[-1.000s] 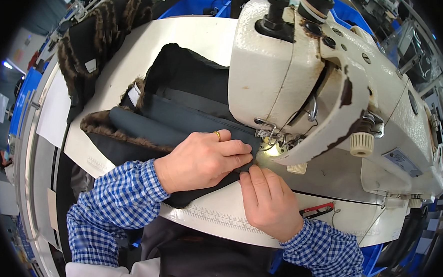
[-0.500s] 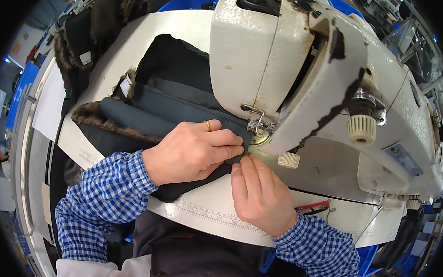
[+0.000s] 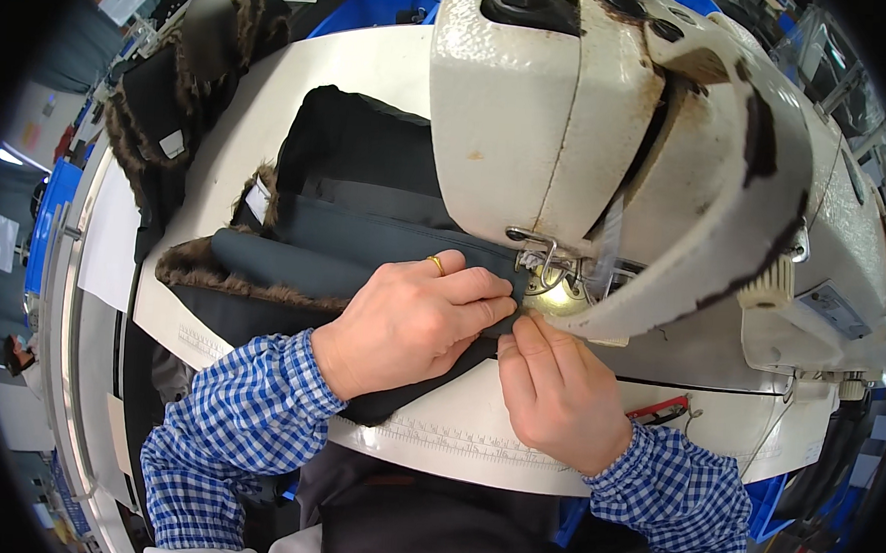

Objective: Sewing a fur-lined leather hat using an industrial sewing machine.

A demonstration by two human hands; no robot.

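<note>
A dark blue-grey garment piece (image 3: 366, 217) with brown fur trim (image 3: 238, 274) lies on the white sewing table, its right end at the sewing machine's presser foot (image 3: 549, 267). My left hand (image 3: 416, 315), a ring on one finger, rests on the piece with closed fingers holding it down by the foot. Just to the right, my right hand (image 3: 562, 388) pinches the same piece at its near corner; the fingertips almost meet those of the left. A lamp lights the metal plate (image 3: 559, 295) under the foot. The needle is hard to make out.
The large white sewing machine (image 3: 507, 110) with a chipped curved part (image 3: 758, 193) stands close above my hands. Another dark fur-trimmed piece (image 3: 187, 103) hangs at the far left. Red-handled snips (image 3: 662, 408) lie right of my right hand. A printed ruler (image 3: 444, 439) follows the near edge.
The whole view has shifted slightly. The machine's chipped curved part now stands farther from the head, and more of the lit plate shows. Both hands keep their grip on the garment piece.
</note>
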